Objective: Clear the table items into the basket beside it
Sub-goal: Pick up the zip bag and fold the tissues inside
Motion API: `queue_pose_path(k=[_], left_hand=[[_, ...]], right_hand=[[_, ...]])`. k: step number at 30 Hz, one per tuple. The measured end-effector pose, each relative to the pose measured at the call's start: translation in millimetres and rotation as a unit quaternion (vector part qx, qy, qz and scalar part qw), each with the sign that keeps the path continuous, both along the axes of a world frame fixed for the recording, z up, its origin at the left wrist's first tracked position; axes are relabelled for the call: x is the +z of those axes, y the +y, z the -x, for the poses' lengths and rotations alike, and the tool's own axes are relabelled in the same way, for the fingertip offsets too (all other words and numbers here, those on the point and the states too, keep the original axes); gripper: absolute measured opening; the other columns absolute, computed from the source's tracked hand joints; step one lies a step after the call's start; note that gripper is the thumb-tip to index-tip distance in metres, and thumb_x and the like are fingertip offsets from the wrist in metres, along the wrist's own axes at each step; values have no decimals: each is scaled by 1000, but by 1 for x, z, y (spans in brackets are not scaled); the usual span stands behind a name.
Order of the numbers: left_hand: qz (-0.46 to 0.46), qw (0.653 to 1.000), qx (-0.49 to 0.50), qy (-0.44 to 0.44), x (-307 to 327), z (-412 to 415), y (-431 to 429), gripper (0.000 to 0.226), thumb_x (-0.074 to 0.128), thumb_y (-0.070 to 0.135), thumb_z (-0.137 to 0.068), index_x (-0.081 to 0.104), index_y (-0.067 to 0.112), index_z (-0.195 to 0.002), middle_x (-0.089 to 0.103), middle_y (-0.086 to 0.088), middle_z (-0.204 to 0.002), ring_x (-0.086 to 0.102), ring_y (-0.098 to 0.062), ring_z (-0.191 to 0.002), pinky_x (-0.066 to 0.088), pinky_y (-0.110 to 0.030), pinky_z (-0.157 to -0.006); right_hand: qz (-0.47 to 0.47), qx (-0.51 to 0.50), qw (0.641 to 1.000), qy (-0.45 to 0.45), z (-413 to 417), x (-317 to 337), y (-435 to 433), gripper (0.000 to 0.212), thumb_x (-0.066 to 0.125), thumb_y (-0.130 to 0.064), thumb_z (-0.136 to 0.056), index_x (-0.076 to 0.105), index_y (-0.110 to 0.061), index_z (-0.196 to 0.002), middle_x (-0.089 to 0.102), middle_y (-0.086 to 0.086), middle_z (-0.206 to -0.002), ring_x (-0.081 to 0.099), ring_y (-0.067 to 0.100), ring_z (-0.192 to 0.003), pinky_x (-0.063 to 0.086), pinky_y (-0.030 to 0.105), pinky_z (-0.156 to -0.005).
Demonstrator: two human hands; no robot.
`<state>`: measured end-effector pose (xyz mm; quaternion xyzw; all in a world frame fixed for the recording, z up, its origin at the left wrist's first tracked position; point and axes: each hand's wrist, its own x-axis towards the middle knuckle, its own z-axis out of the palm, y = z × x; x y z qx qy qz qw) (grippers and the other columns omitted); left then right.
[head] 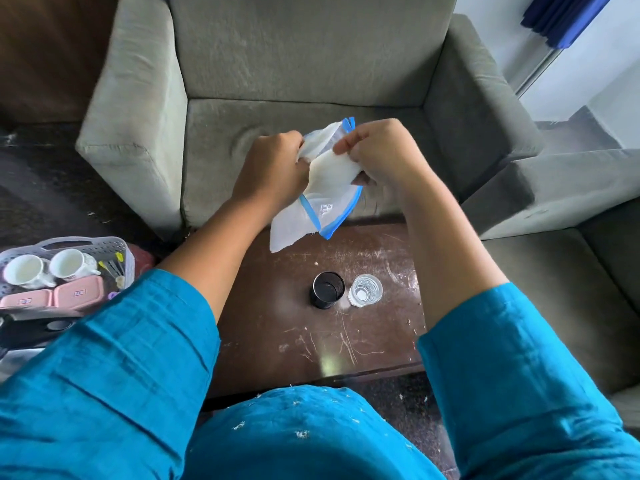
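Bag (322, 188), plastic, translucent white with blue strips along its edges; crumpled, held in the air between both hands above the far edge of the tabletop. Left hand (273, 168): fingers curled, gripping the bag's left side near the top. Right hand (384, 150): fingers and thumb curled, pinching the bag's upper right part just under a blue strip. The bag's lower end hangs free beneath both hands.

Tabletop (277, 334), dark brown wood, scratched; below the hands and nearer the person. Black tumbler (327, 289), upright, mouth up, on the tabletop below the hands. Clear drinking glass (365, 290), upright, just beside the tumbler on the right-hand side; whether they touch cannot be told.

Basket (86, 242), grey perforated plastic with a handle slot; low and well out to the left of the left hand, beside the tabletop. Contents: white cup (26, 271) and second white cup (71, 263), side by side, mouths up; pink lidded box (78, 294) and second pink box (24, 301), nearer the person; small yellow-tipped sticks at the right wall, too small to name.

Sleeves (138, 341), teal cloth, ending at the forearms. Armchair (304, 57), grey-green fabric, beyond the hands. Second grey seat (554, 188), to the right of the right hand.
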<state>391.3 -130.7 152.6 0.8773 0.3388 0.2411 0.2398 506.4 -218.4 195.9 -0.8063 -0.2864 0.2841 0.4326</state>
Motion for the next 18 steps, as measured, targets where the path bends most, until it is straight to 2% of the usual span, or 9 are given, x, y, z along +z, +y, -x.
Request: queue_pose_path(k=[3,5,7,9,10,12,14,17,18], left_hand=[[-2,1000,-3,12,2,0,-3,13,53,7,-74,56,-4,-79,63,-22,-76,54,-37,-69,43,-43,-59],[8,1000,-12,11,3,-1,-6,20,61,14,-72,61,-2,-85,66,-19,-85,57,-36,-77,47,-42,-65],[24,999,-22,5,4,-1,-10,41,68,37,-72,64,1,-93,67,-16,-94,59,-33,-88,47,-38,-73],[34,999,-19,2,4,-2,-10,62,57,59,-72,65,2,-93,68,-16,-95,60,-31,-90,44,-35,-75],[36,999,-17,-1,4,-2,-10,64,50,61,-73,66,2,-91,69,-16,-93,60,-31,-90,43,-34,-73],[37,999,-15,0,0,-3,-9,50,50,50,-81,67,4,-90,70,-14,-92,61,-33,-90,41,-32,-71],[35,999,-3,25,-9,-4,-7,29,56,27,-84,66,5,-101,69,-13,-104,60,-32,-101,43,-33,-81],[45,997,17,65,-28,1,-6,37,53,5,-78,61,7,-115,64,-14,-118,56,-32,-111,44,-32,-89],[47,996,18,73,-34,2,-6,41,53,3,-76,59,7,-117,63,-15,-120,55,-33,-112,44,-32,-89]], right_hand=[[-36,-26,999,9,-4,0,-6,20,67,-5,-73,63,-18,-59,61,1,-65,59,14,-59,48,22,-48],[-18,-16,999,-46,-6,-2,-9,25,62,1,-71,65,-23,-66,61,0,-73,55,12,-60,43,18,-50],[4,-12,995,-100,-6,-1,-11,35,51,3,-71,66,-29,-76,62,1,-84,54,10,-63,39,14,-47],[-1,-37,987,-154,-6,2,-13,42,41,-2,-70,67,-31,-85,63,-3,-91,55,9,-70,39,14,-52],[-13,-60,982,-179,-7,6,-15,44,38,-5,-69,67,-31,-89,63,-6,-89,55,7,-72,39,15,-55],[-45,-103,974,-198,-12,12,-20,44,39,-6,-67,66,-30,-94,56,-13,-80,50,-1,-68,37,9,-52],[-71,-116,974,-184,-18,12,-26,38,46,-7,-66,65,-31,-90,52,-16,-75,47,-5,-66,34,3,-47],[-111,-85,984,-107,-22,-6,-37,23,68,-12,-66,64,-29,-80,58,-13,-76,51,1,-64,40,11,-49],[-126,-76,987,-69,-22,-15,-43,27,74,-13,-64,63,-28,-83,60,-8,-81,53,5,-67,43,15,-50]])
